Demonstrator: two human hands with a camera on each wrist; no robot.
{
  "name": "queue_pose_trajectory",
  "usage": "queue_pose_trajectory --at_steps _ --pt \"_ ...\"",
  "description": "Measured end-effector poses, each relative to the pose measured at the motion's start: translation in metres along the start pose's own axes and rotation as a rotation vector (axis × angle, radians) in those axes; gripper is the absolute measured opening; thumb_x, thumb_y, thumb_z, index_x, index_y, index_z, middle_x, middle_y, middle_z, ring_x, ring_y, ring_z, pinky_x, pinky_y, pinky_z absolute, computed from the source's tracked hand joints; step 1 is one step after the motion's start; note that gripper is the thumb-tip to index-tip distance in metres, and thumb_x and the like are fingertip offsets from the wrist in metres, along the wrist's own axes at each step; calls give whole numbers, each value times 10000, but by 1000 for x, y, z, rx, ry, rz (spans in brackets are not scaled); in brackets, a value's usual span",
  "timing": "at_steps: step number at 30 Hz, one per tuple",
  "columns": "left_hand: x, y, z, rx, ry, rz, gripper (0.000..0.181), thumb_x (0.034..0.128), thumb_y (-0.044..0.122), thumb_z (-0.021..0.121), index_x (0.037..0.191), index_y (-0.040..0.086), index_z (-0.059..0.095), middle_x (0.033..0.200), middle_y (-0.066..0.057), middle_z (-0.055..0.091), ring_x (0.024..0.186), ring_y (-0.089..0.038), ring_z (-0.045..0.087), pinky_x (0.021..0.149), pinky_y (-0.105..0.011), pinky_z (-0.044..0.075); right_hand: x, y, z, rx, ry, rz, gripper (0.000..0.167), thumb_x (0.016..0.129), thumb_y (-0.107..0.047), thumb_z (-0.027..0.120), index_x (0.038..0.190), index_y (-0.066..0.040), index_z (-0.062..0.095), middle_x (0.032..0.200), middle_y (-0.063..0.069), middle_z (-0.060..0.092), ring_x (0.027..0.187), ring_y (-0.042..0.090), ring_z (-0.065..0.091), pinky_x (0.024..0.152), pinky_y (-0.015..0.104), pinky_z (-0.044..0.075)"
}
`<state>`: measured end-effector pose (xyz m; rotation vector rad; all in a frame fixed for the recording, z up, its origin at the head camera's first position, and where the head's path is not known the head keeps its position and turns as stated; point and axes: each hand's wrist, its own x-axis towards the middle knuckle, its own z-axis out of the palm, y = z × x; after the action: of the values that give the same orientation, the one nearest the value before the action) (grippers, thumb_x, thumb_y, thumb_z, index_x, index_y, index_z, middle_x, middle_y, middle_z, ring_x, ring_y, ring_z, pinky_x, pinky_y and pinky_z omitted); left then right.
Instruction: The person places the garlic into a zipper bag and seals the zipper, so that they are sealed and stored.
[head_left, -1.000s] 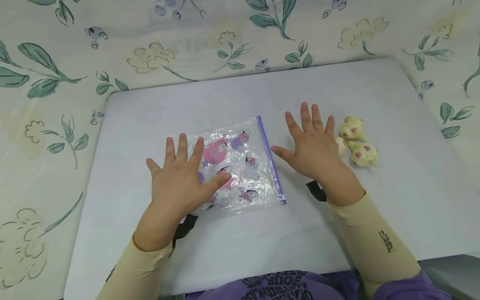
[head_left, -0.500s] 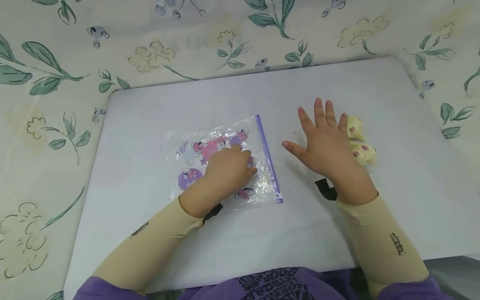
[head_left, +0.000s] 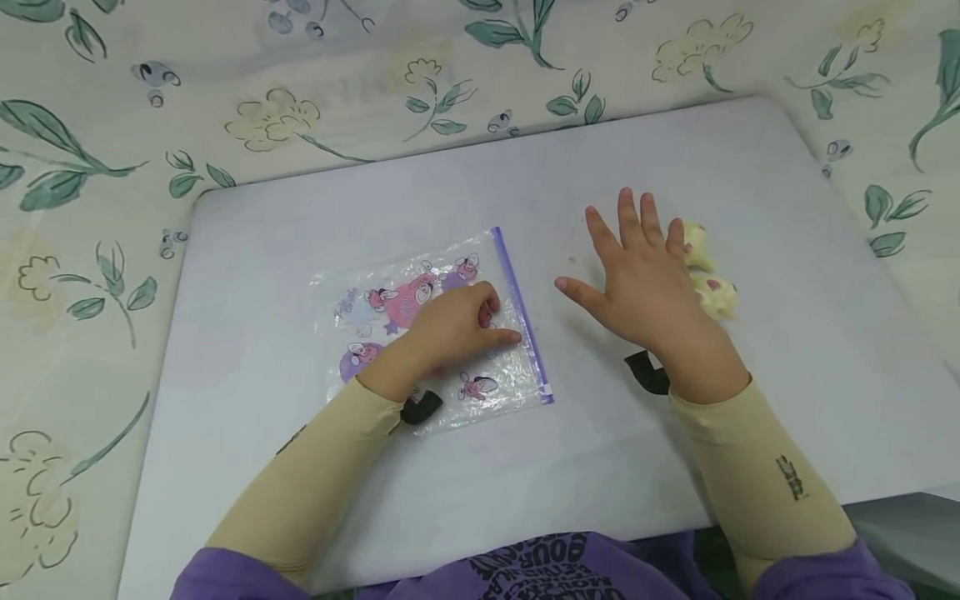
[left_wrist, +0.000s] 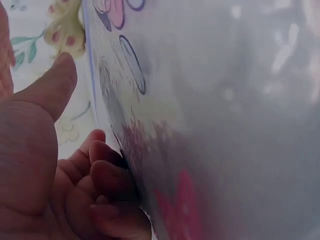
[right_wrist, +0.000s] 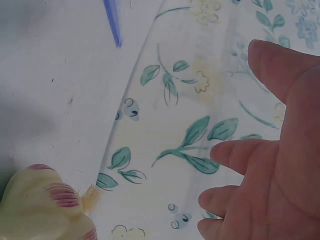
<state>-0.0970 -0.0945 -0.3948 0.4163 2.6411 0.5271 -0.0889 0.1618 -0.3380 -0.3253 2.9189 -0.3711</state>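
A clear plastic zip bag point(head_left: 405, 304) printed with pink and purple pictures lies flat on the white table, its purple zip edge point(head_left: 522, 312) to the right. Over the bag's middle is my left hand point(head_left: 453, 329), fingers loosely curled and thumb pointing at the zip edge. In the left wrist view, thumb and fingers stand apart with no bag film between them; the curled fingers point(left_wrist: 112, 180) are close against the bag. My right hand point(head_left: 648, 287) is spread with straight fingers, partly hiding small pale yellow pieces with reddish spots point(head_left: 716, 296). One yellow piece point(right_wrist: 45, 205) shows in the right wrist view.
A white tabletop point(head_left: 585, 467) fills the middle, with its far edge against a flowered cloth point(head_left: 337, 67). A grey surface point(head_left: 911, 533) shows beyond the table's near right corner. Dark straps sit at both wrists.
My left hand has moved right from the bag's left side to its middle, its spread fingers now curled. My right hand has shifted slightly right and stays spread. The bag lies flat throughout.
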Motion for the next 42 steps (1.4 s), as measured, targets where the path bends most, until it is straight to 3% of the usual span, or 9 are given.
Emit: queue_pose_trajectory --at_steps 4,9,17,24,29,32,35,38,42 --pt "4 -3 3 4 -26 47 556 787 655 758 1080 225 562 850 32 598 730 -167 544 651 -328 444 0 0 2 23 -7 -11 940 947 -735 422 1627 -175 95 1664 165 -170 1533 374 -197 1174 706 -56" --pt "9 2 7 95 -39 77 584 769 713 732 1027 232 523 780 25 577 679 -164 515 586 -330 424 2 0 6 37 -20 -14 949 942 -742 422 1627 -176 89 1663 151 -181 1530 354 -215 1179 687 -78" --pt "11 9 9 217 -47 61 560 802 709 700 993 221 504 732 6 547 649 -163 501 530 -329 389 3 -2 6 41 -32 -4 949 943 -739 425 1628 -180 81 1662 148 -186 1529 353 -220 1182 680 -83" --pt "10 10 8 228 -51 88 420 903 614 647 991 222 527 761 16 574 677 -175 542 551 -340 421 2 -2 6 37 -43 -6 950 945 -742 414 1627 -166 88 1659 163 -187 1527 366 -216 1176 689 -86" --pt "9 3 9 187 -25 150 351 958 536 616 912 205 510 716 27 520 674 -154 506 587 -328 402 1 -1 7 52 -41 -8 947 945 -743 414 1626 -161 108 1664 176 -161 1533 373 -199 1177 695 -73" --pt "7 -4 8 107 -5 173 329 973 495 614 877 198 508 693 29 472 673 -147 486 617 -315 385 2 -3 10 61 -54 -22 918 949 -719 447 1618 -150 179 1680 197 -60 1557 393 -95 1198 680 -2" --pt "1 -8 1 46 20 173 309 976 463 623 868 198 506 684 21 438 671 -145 482 626 -302 379 6 -9 18 143 -114 -65 823 962 -670 488 1557 -115 365 1659 196 232 1545 383 203 1206 615 204" --pt "-5 -8 -9 9 49 177 300 968 437 646 863 190 511 680 14 437 664 -153 481 618 -298 380 13 -13 26 267 -208 -93 707 971 -640 505 1422 -97 541 1509 137 512 1368 330 504 1095 541 421" --pt "-13 -10 -21 -41 84 197 327 950 410 683 836 164 500 665 18 433 632 -155 450 586 -297 350 27 -19 32 356 -283 -78 606 977 -631 502 1272 -119 638 1353 92 634 1153 274 610 968 482 497"
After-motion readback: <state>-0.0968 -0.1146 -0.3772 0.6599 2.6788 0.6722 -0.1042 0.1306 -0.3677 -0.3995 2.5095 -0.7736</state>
